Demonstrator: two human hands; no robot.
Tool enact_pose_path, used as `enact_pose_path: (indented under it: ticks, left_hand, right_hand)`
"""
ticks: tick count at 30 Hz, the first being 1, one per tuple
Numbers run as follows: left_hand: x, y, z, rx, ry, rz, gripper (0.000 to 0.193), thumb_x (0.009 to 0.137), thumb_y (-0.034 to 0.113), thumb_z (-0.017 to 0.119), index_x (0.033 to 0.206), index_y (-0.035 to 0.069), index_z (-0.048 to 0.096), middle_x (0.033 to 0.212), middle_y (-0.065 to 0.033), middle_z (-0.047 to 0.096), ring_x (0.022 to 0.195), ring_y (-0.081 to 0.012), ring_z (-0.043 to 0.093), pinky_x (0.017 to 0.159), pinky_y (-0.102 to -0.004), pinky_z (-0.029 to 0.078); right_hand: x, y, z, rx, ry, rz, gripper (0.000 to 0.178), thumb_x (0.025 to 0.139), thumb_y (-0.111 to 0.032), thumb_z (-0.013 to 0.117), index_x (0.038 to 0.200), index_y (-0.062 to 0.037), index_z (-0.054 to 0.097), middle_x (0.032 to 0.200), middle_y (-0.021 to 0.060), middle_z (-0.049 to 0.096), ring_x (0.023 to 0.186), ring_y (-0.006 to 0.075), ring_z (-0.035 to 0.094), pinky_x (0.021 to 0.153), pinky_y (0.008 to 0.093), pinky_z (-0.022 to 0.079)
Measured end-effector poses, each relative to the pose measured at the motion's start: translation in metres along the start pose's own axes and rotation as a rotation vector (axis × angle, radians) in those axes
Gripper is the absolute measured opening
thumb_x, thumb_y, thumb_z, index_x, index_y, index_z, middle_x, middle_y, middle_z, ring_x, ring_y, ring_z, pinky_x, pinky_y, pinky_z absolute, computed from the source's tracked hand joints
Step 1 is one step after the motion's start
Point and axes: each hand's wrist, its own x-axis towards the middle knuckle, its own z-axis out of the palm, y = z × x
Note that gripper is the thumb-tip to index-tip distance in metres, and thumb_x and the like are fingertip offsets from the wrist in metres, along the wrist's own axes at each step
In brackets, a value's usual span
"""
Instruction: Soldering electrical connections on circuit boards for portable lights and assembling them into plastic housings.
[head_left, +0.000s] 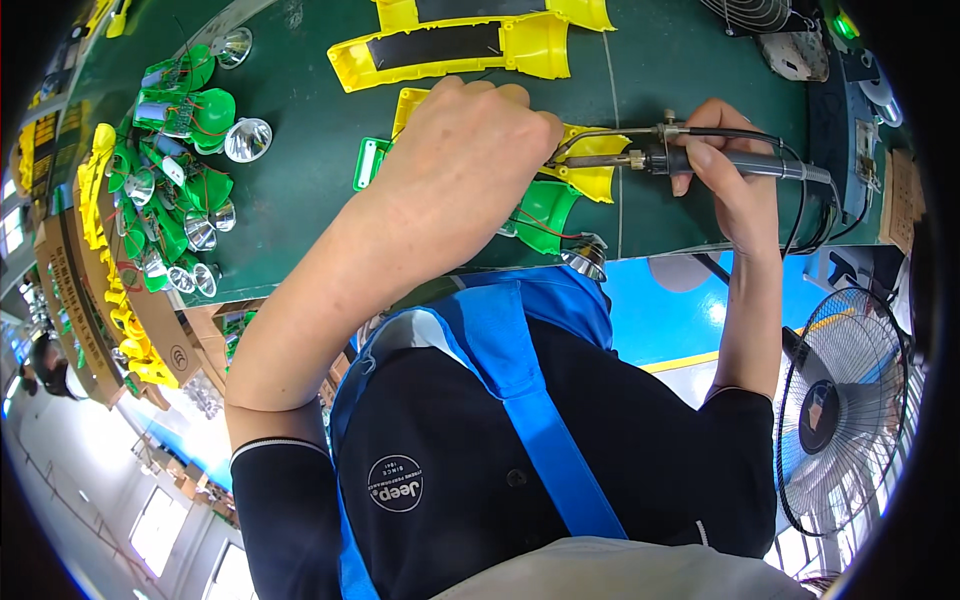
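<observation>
My right hand (735, 170) grips a soldering iron (655, 160) with a thin metal feed tube along its upper side. The iron's tip points left and ends beside the fingers of my left hand (475, 150). That hand is closed above a yellow plastic housing half (590, 180), and its back hides what the fingers hold. Nearer to me, partly under the left hand, lies a green plastic housing (545, 215) with a red wire leading to a silver reflector cup (585, 258). A small green-framed part (371, 163) rests left of the left wrist.
Yellow shells with black strips (440, 45) lie at the far side of the green table (290, 130). Several green lamp assemblies with reflectors (185, 190) crowd the left. A black cable (800, 215) hangs at the right, near a standing fan (840, 410) and a small fan (750, 12).
</observation>
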Motion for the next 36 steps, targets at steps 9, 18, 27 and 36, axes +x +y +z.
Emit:
enact_pose_path:
  ticks: [9, 18, 27, 36]
  left_hand:
    - [0.001, 0.001, -0.002, 0.033, -0.065, 0.018, 0.01, 0.069, 0.002, 0.058, 0.078, 0.001, 0.063, 0.071, -0.0139, 0.058, 0.075, -0.0288, 0.061, 0.067, -0.0372, 0.045]
    - [0.002, 0.004, -0.001, 0.069, -0.059, 0.01, 0.006, 0.069, 0.004, 0.059, 0.074, 0.001, 0.063, 0.07, -0.014, 0.057, 0.073, -0.0292, 0.06, 0.065, -0.0379, 0.045]
    - [0.001, 0.003, 0.001, 0.05, -0.009, 0.006, 0.006, 0.068, 0.005, 0.059, 0.072, 0.001, 0.061, 0.069, -0.0142, 0.056, 0.072, -0.0312, 0.059, 0.064, -0.039, 0.046]
    - [0.0, 0.002, 0.003, 0.05, 0.027, 0.025, 0.007, 0.069, 0.006, 0.061, 0.072, 0.0, 0.061, 0.071, -0.0147, 0.058, 0.072, -0.0311, 0.06, 0.064, -0.0386, 0.047]
  right_hand:
    - [-0.002, 0.001, 0.003, 0.012, 0.016, -0.026, 0.029, 0.077, -0.024, 0.061, 0.082, 0.0029, 0.052, 0.066, 0.006, 0.054, 0.056, 0.0099, 0.053, 0.057, 0.021, 0.041]
    - [-0.005, 0.0, 0.002, 0.008, 0.016, -0.016, 0.028, 0.079, -0.023, 0.06, 0.083, 0.0032, 0.052, 0.066, 0.0076, 0.054, 0.056, 0.011, 0.053, 0.056, 0.0226, 0.042]
    - [-0.021, 0.017, 0.0, 0.3, 0.186, -0.189, 0.025, 0.088, -0.023, 0.05, 0.091, 0.0019, 0.047, 0.07, 0.0099, 0.051, 0.06, 0.0151, 0.05, 0.057, 0.0257, 0.04]
    - [-0.027, 0.02, 0.006, 0.358, 0.259, -0.21, 0.025, 0.091, -0.024, 0.046, 0.095, 0.0002, 0.045, 0.071, 0.0096, 0.05, 0.065, 0.0149, 0.045, 0.061, 0.0265, 0.035]
